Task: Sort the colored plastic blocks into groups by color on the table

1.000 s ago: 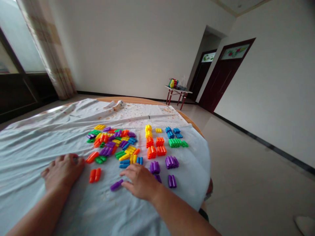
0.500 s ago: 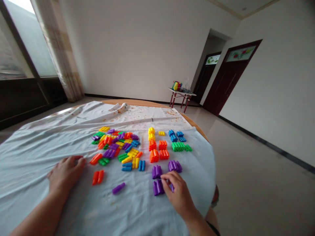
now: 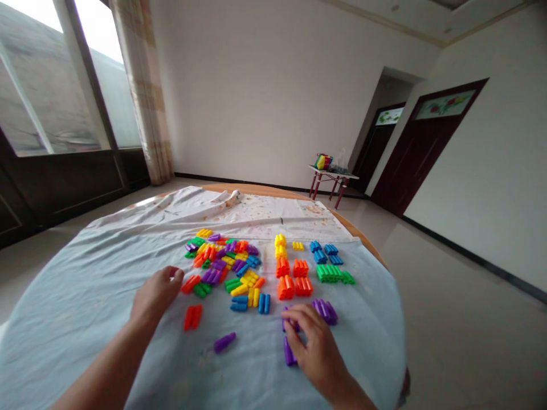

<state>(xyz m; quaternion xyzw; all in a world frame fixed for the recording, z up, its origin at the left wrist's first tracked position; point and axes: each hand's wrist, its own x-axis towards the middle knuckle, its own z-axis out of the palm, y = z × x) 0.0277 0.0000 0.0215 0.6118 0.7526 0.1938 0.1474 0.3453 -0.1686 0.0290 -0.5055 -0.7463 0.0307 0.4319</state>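
Note:
My right hand (image 3: 315,341) reaches over small purple plastic pieces near the front of the table, thumb and fingertips closed at one purple block (image 3: 287,323). The hand covers much of that block and of another purple block (image 3: 289,352) below it. Just beyond the fingers lies a larger purple cluster (image 3: 325,311). My left hand (image 3: 156,293) is beside the mixed pile (image 3: 217,265), fingers loosely bent and apart, with nothing seen in them. Closest to it is an orange piece (image 3: 190,283). An orange pair (image 3: 193,317) and a single purple piece (image 3: 224,342) lie between my hands.
Yellow blocks (image 3: 280,246), orange blocks (image 3: 286,287), blue blocks (image 3: 318,252) and a green row (image 3: 330,273) stand grouped by colour on the right. A wrinkled pale cloth (image 3: 106,267) covers the round table. A small side table (image 3: 333,171) stands by the far wall.
The view has tilted up and shifted left. My left hand has lifted off the cloth and come nearer the pile. My right hand has moved slightly, now over the left purple blocks.

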